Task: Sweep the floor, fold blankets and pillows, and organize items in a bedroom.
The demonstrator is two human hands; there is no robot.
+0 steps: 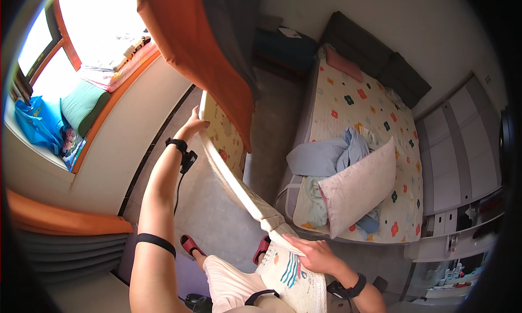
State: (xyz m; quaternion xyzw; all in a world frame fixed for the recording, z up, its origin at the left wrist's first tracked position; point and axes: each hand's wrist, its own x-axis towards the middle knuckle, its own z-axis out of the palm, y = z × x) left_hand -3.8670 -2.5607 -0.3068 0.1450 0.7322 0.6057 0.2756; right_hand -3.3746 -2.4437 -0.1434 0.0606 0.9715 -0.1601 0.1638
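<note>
A cream padded mat [291, 268] with printed pictures stretches between my two hands, held up on its edge in front of my body. My left hand [195, 125] grips its far part, near the orange curtain, with the thumb over the pale edge. Closer to me, my right hand [316, 254] pinches the same top edge beside a crease. Blue wavy lines and small figures show on the near face. Part of the far printed face goes behind the curtain.
An orange-and-grey curtain [191, 39] hangs over the far end. To the right is a bed [367, 105] with a flowered cover, a pink-white pillow [361, 190] and a blue quilt [326, 152]. A windowsill at left holds a blue bag [38, 121] and a green pillow [83, 103].
</note>
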